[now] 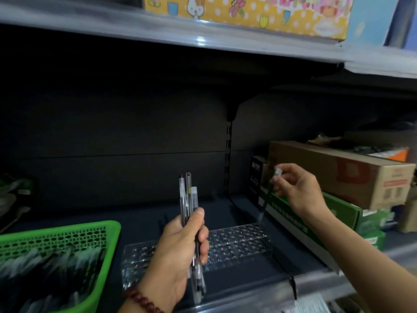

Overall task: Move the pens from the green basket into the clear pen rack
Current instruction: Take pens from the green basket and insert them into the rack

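Head view: right hand (300, 190) pinches one slim clear-barrel pen (268, 195) tip-down just above clear perforated pen rack (237, 242) to seat it, left hand (178, 249) clenched on spare pens (188, 199) w/ green plastic basket (58, 236) left of rack.

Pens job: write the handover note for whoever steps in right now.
Left hand: shut on a bundle of pens, held upright in front of the rack.
Right hand: shut on a single pen, tip down over the rack's far right corner, not yet seated.
Green basket at left still holds many pens.
Done: no pens visibly standing in the rack.
Left: seat this pen, the bundle, then the basket's pens.
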